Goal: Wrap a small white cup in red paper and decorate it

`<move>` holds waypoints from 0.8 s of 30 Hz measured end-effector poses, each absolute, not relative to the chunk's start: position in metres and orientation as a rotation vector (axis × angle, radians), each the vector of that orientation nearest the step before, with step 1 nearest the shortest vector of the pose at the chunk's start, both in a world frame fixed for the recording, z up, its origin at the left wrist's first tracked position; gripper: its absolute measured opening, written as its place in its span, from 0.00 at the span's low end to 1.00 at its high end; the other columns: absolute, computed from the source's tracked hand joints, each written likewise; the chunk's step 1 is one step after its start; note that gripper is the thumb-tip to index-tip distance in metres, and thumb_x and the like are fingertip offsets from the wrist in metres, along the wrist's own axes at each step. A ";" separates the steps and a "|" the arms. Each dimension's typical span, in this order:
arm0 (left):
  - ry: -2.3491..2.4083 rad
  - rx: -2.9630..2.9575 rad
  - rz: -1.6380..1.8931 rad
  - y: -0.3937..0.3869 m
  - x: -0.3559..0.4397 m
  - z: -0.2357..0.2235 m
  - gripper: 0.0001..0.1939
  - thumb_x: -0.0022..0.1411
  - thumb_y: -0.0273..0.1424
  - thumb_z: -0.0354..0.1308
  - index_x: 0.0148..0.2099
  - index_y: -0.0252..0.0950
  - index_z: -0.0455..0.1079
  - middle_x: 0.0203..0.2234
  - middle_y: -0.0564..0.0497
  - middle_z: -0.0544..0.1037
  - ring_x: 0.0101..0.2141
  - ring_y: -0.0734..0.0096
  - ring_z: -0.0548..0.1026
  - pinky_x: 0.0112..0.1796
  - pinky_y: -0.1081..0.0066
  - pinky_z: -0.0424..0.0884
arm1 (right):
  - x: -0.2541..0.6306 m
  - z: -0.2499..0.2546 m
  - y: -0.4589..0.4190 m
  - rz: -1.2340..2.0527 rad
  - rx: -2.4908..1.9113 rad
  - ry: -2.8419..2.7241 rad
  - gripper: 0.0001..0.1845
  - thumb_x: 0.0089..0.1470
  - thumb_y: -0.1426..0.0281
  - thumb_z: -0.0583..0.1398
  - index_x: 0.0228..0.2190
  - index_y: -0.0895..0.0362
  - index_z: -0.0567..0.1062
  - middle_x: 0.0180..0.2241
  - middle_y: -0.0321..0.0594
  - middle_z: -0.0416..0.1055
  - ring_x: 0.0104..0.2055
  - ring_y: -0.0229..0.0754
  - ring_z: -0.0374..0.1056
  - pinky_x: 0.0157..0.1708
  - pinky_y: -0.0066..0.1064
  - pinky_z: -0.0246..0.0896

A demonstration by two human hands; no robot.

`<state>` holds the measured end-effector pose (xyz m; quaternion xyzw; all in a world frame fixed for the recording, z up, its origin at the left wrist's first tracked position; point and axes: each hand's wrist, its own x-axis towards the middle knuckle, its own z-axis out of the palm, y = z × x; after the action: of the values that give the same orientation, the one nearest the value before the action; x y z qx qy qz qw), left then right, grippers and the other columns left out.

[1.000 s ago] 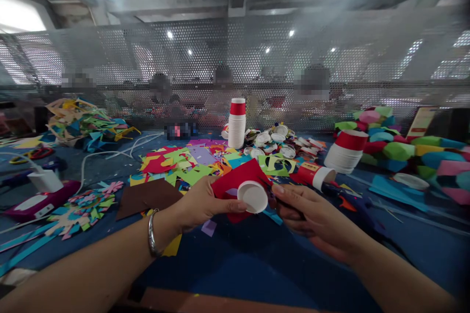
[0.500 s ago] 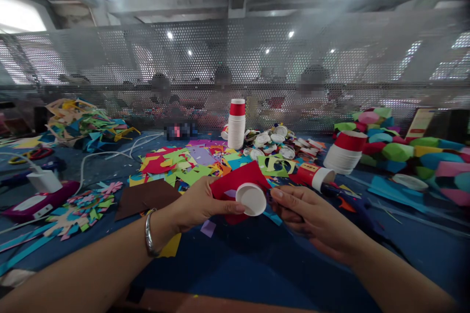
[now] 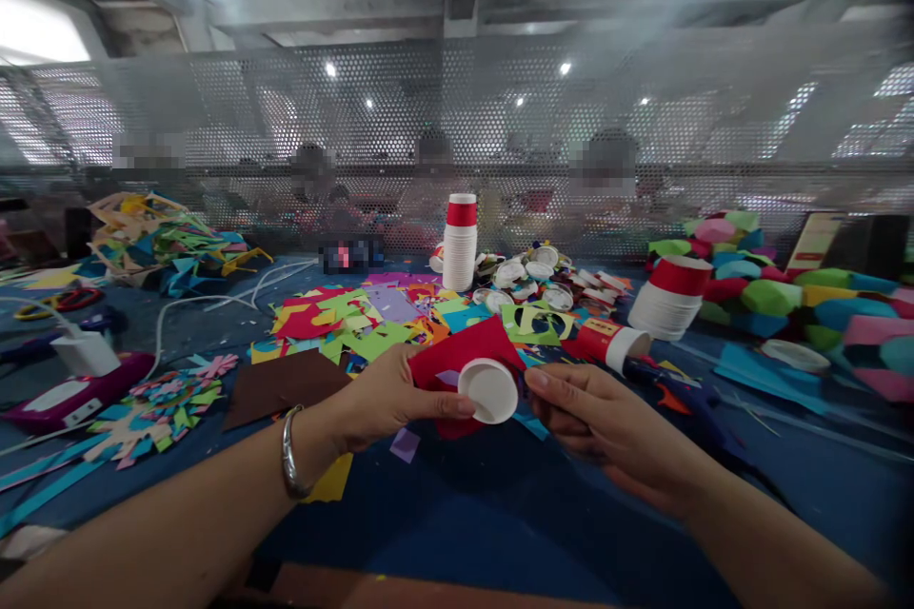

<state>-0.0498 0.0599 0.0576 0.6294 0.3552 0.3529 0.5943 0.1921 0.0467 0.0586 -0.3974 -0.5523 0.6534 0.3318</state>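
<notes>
My left hand [image 3: 382,397] pinches a sheet of red paper [image 3: 464,352] together with a round white cup bottom [image 3: 488,390] pressed against it. A silver bracelet sits on that wrist. My right hand [image 3: 606,428] is curled shut just right of the white disc, thumb tip beside it. It grips a dark tool whose shape is mostly hidden by the fingers. Both hands hover above a blue table [image 3: 492,514].
Coloured paper scraps [image 3: 343,314] litter the middle. A tall stack of red-rimmed cups [image 3: 461,243] stands behind, another stack [image 3: 671,295] leans at right, one cup [image 3: 610,341] lies nearby. Cut cup bottoms [image 3: 535,271], folded paper shapes [image 3: 785,295], a white charger [image 3: 84,352]. People sit behind a mesh screen.
The white disc and red paper have shifted slightly left and down in my left hand. My right hand has stayed close beside them.
</notes>
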 end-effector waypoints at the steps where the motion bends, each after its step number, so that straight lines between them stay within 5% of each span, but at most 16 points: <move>1: 0.829 1.468 0.821 0.060 -0.050 0.057 0.14 0.47 0.35 0.72 0.35 0.33 0.77 0.30 0.50 0.79 0.29 0.74 0.72 0.33 0.74 0.65 | 0.192 0.059 0.047 1.696 -1.048 -1.448 0.22 0.57 0.52 0.61 0.27 0.58 0.67 0.18 0.24 0.43 0.19 0.28 0.33 0.17 0.25 0.27; 24: 0.788 1.505 0.866 0.063 -0.054 0.057 0.20 0.51 0.36 0.69 0.47 0.39 0.78 0.42 0.46 0.81 0.40 0.64 0.76 0.43 0.66 0.70 | 0.192 0.060 0.048 1.610 -1.122 -1.507 0.24 0.56 0.50 0.60 0.25 0.57 0.67 0.17 0.24 0.42 0.18 0.28 0.33 0.17 0.27 0.26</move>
<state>-0.0543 0.0629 0.0572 0.6435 0.3370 0.3705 0.5788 0.1919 0.0479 0.0600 -0.4285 -0.5753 0.6149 0.3276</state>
